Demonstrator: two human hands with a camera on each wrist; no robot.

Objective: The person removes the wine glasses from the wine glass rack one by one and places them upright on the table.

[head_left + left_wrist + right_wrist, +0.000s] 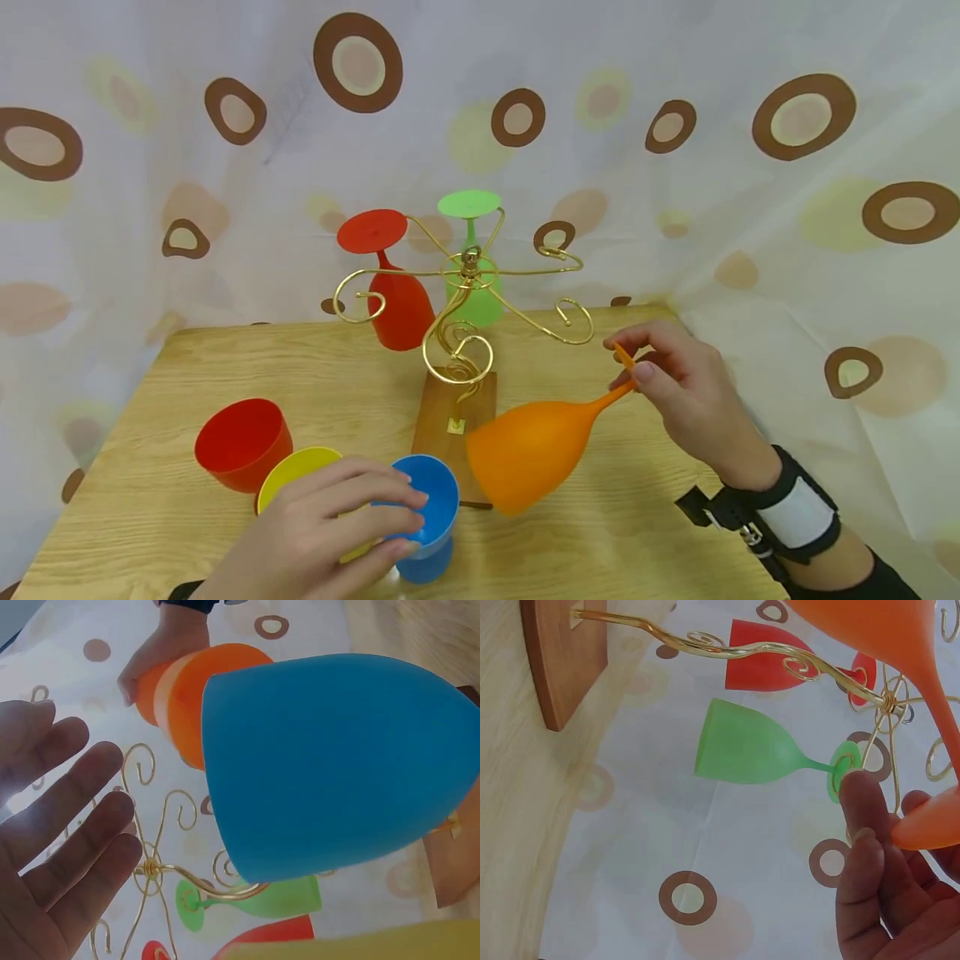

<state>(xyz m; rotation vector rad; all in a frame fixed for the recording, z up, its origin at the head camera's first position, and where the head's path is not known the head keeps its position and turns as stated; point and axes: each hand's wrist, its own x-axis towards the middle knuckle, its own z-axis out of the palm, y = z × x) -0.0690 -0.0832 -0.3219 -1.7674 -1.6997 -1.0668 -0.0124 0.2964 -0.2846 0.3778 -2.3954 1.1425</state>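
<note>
My right hand (686, 392) pinches an orange plastic goblet (532, 450) by its foot and the end of its stem. The goblet is tilted, its bowl down and to the left, in front of a gold wire stemware rack (470, 260). Beside a blue goblet (442, 483) is my left hand (322, 525), its fingers loosely extended; the left wrist view shows a gap between fingers and cup. From the rack's back arms a red goblet (401, 308) and a green goblet (742, 746) hang upside down. The remaining curled arms hold nothing.
A yellow goblet (288, 477), partly covered by my left hand, and another red goblet (243, 446) stand upright at left. The rack's wooden base (431, 417) rests on the wood-grain table (600, 525). A patterned cloth (427, 167) hangs behind.
</note>
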